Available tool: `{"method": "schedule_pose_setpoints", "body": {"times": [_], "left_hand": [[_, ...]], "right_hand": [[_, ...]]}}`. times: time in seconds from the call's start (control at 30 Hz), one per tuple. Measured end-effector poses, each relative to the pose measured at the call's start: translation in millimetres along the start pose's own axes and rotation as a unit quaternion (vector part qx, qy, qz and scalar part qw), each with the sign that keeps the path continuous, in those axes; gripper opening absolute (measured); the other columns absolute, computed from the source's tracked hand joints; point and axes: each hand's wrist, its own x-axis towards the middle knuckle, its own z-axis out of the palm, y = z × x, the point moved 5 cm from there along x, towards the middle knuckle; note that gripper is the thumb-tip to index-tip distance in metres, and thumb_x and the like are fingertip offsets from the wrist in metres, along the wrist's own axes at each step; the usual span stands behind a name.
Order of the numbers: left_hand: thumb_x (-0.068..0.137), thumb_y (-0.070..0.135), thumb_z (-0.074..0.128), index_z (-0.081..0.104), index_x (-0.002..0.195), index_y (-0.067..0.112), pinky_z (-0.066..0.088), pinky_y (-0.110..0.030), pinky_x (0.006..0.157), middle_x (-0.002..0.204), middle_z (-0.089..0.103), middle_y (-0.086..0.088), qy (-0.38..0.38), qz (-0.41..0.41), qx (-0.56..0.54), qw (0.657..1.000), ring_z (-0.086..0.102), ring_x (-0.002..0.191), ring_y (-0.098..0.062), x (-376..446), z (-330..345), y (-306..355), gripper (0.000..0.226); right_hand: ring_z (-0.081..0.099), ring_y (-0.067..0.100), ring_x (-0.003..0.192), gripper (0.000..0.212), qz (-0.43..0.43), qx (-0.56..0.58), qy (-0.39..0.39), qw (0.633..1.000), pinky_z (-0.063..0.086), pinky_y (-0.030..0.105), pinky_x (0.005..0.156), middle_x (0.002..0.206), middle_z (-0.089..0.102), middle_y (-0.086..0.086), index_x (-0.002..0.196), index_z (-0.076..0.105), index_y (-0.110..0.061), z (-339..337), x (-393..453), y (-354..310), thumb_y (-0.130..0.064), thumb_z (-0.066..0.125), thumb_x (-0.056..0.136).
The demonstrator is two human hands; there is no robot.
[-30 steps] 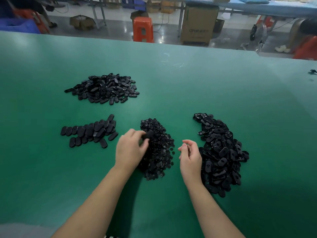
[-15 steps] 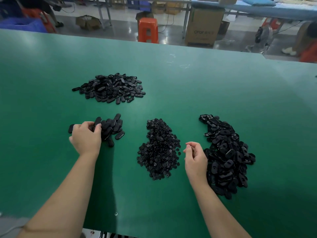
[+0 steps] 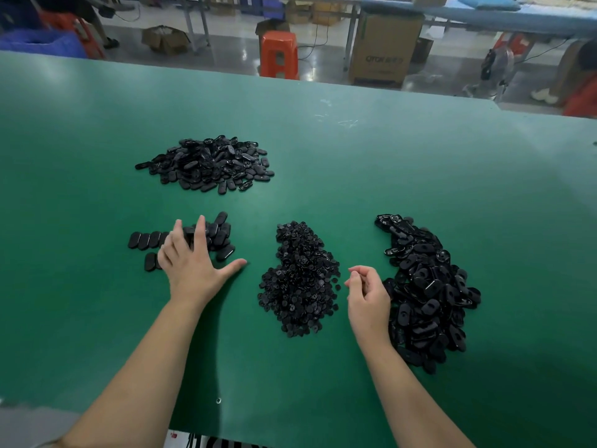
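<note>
Four groups of black plastic pieces lie on the green table [image 3: 420,176]. The near left group is a small batch of flat oval pieces [image 3: 219,236], some set side by side in a row and the rest overlapping at its right end. The left hand [image 3: 193,266] lies flat on this batch, its fingers [image 3: 200,231] straight and spread over the pieces, and its thumb stretched out to the right on the bare table. It presses or rests on the pieces and does not grasp them.

The right hand [image 3: 368,299] hovers low between the middle heap and the right heap, with its fingers loosely curled and the thumb near the fingertips. Whether it pinches a small piece I cannot tell.

The middle heap [image 3: 300,279] is made of small round pieces, with a few scattered at its edges. The right heap [image 3: 426,292] holds larger oval shells, many with a hole in them, and touches the right wrist. The far heap [image 3: 210,164], beyond the left hand, holds oval pieces piled loosely. One tiny piece [image 3: 218,400] lies alone near the table's near edge.

Beyond the table, on the floor, an orange stool [image 3: 279,54] stands beside a tall shut carton [image 3: 384,46] with printed letters. An open carton [image 3: 164,38] sits farther left, and its contents cannot be made out.
</note>
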Motion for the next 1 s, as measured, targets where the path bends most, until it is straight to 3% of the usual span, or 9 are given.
{"method": "schedule_pose_setpoints", "body": {"times": [0.17, 0.3, 0.43, 0.5, 0.6, 0.67, 0.73, 0.87, 1.0], "left_hand": [[0.065, 0.092, 0.050, 0.007, 0.158, 0.030, -0.001, -0.056, 0.121, 0.163, 0.005, -0.020, 0.022, -0.012, 0.005, 1.000, 0.005, 0.150, -0.038, 6.7, 2.4, -3.6, 0.120], [0.078, 0.074, 0.062, 0.018, 0.158, 0.021, 0.006, -0.060, 0.121, 0.159, 0.016, -0.024, 0.063, -0.007, -0.008, 0.998, 0.015, 0.146, -0.042, 8.3, 0.6, -2.7, 0.105], [0.085, 0.059, 0.066, 0.035, 0.151, 0.014, 0.019, -0.057, 0.117, 0.151, 0.032, -0.023, 0.108, 0.067, -0.021, 0.992, 0.029, 0.139, -0.040, -2.3, -1.7, 23.6, 0.086], [0.090, 0.051, 0.063, 0.050, 0.142, 0.013, 0.037, -0.050, 0.108, 0.139, 0.047, -0.017, 0.089, 0.103, -0.060, 0.989, 0.046, 0.124, -0.034, -10.7, 2.0, 47.8, 0.066], [0.100, 0.037, 0.053, 0.070, 0.116, 0.014, 0.056, -0.039, 0.080, 0.105, 0.062, -0.003, 0.018, 0.126, -0.142, 0.982, 0.060, 0.083, -0.019, -29.3, 13.3, 83.5, 0.033], [0.103, 0.031, 0.051, 0.073, 0.102, 0.014, 0.053, -0.038, 0.066, 0.090, 0.061, 0.000, 0.013, 0.123, -0.142, 0.982, 0.059, 0.073, -0.021, -39.6, 20.5, 95.8, 0.028], [0.104, 0.029, 0.050, 0.071, 0.096, 0.013, 0.047, -0.036, 0.062, 0.084, 0.059, 0.001, 0.014, 0.104, -0.139, 0.985, 0.058, 0.070, -0.022, -41.8, 23.4, 96.3, 0.029], [0.105, 0.028, 0.045, 0.067, 0.090, 0.014, 0.044, -0.036, 0.067, 0.082, 0.058, 0.003, -0.004, 0.061, -0.200, 0.978, 0.057, 0.076, -0.018, -35.2, 24.2, 86.6, 0.030], [0.105, 0.030, 0.043, 0.068, 0.091, 0.013, 0.048, -0.039, 0.071, 0.083, 0.061, 0.002, -0.011, 0.041, -0.231, 0.972, 0.057, 0.078, -0.017, -33.6, 25.6, 85.8, 0.033]], "right_hand": [[0.056, 0.012, 0.064, 0.016, 0.001, 0.001, -0.001, 1.000, 0.045, 0.030, 0.059, 0.084, 0.067, -0.002, 0.094, 0.060, -0.031, -0.3, -0.3, -1.9, -0.022, 0.051, 0.104], [0.050, 0.008, 0.059, 0.016, -0.006, -0.005, -0.001, 1.000, 0.040, 0.026, 0.057, 0.082, 0.067, -0.002, 0.094, 0.060, -0.030, -0.4, -0.8, -3.3, -0.022, 0.051, 0.104], [0.050, 0.008, 0.059, 0.015, -0.011, -0.006, -0.004, 1.000, 0.039, 0.025, 0.057, 0.082, 0.067, -0.002, 0.094, 0.060, -0.028, -0.4, -1.7, -4.9, -0.021, 0.052, 0.103], [0.049, 0.007, 0.059, 0.014, -0.013, -0.008, -0.007, 1.000, 0.039, 0.024, 0.057, 0.082, 0.067, -0.002, 0.094, 0.060, -0.027, -0.5, -1.9, -5.5, -0.021, 0.052, 0.103], [0.048, 0.005, 0.057, 0.015, -0.009, -0.013, -0.010, 1.000, 0.038, 0.024, 0.056, 0.081, 0.067, -0.003, 0.093, 0.060, -0.029, 0.5, -1.9, -5.5, -0.022, 0.052, 0.103], [0.047, 0.003, 0.055, 0.015, -0.007, -0.020, -0.009, 1.000, 0.038, 0.023, 0.055, 0.078, 0.066, -0.004, 0.093, 0.060, -0.029, 0.7, -2.0, -5.3, -0.022, 0.052, 0.103], [0.048, 0.004, 0.056, 0.014, -0.012, -0.035, -0.014, 0.999, 0.038, 0.023, 0.055, 0.075, 0.063, -0.006, 0.093, 0.061, -0.027, 1.4, -1.7, -5.8, -0.022, 0.053, 0.103], [0.054, 0.010, 0.066, 0.009, -0.010, -0.105, -0.037, 0.994, 0.044, 0.028, 0.062, 0.077, 0.062, -0.009, 0.097, 0.062, -0.024, 6.0, 1.9, -8.8, -0.022, 0.054, 0.101], [0.051, -0.001, 0.053, 0.011, 0.017, -0.122, -0.105, 0.987, 0.042, 0.017, 0.051, 0.082, 0.067, -0.007, 0.095, 0.062, -0.027, -1.8, 20.8, -17.4, -0.023, 0.054, 0.102]]}}
